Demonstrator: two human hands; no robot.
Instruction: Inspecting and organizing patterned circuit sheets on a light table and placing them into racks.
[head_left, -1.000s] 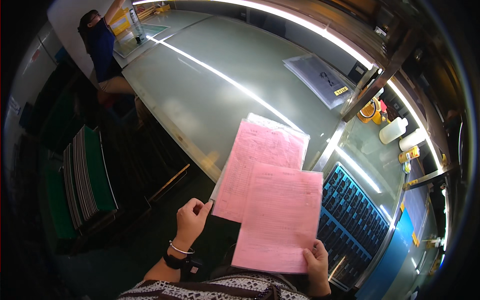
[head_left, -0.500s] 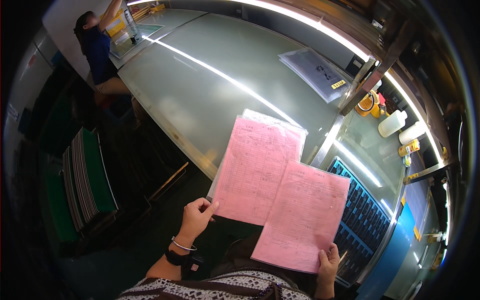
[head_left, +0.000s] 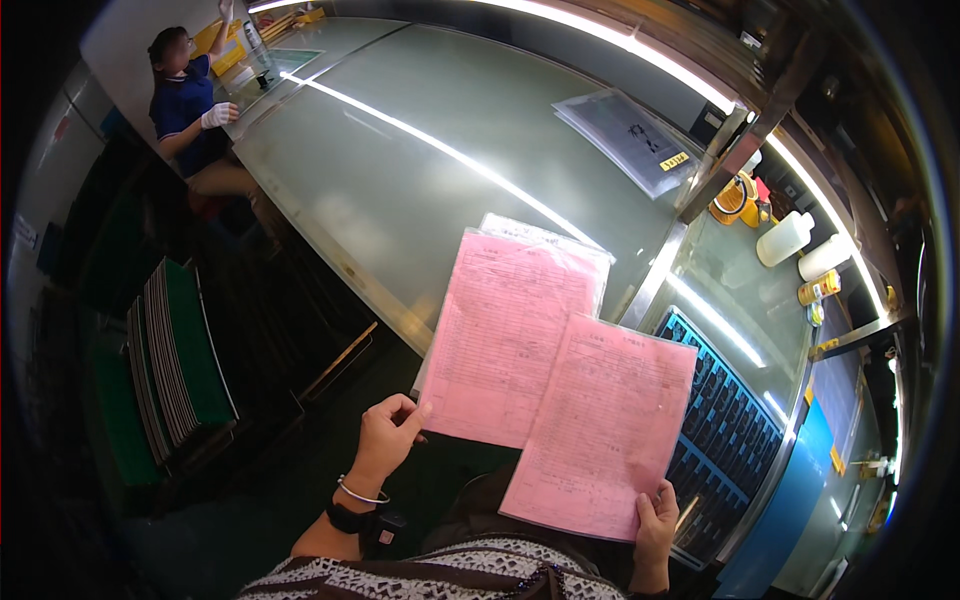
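Note:
My left hand (head_left: 388, 440) pinches the lower left corner of a pink printed form (head_left: 500, 340) in a clear sleeve. White paper (head_left: 535, 232) peeks out behind its top edge. A second sleeved pink form (head_left: 610, 430) is gripped at its lower right edge by my right hand (head_left: 657, 522), thumb on the front. This right form overlaps the lower right part of the left one. Both are tilted and held over the near edge of the glass-topped table (head_left: 420, 150).
Clear plastic sheets (head_left: 630, 140) lie at the table's far right. A blue tray with black pieces (head_left: 725, 420) stands right of the forms, white bottles (head_left: 785, 240) beyond it. Green-faced boards (head_left: 190, 350) stand at left. A co-worker (head_left: 185, 110) sits at the far left.
Both forms have shifted very slightly left and up, still in my hands. The co-worker has turned, and a hand in a white wrap now shows near the table edge.

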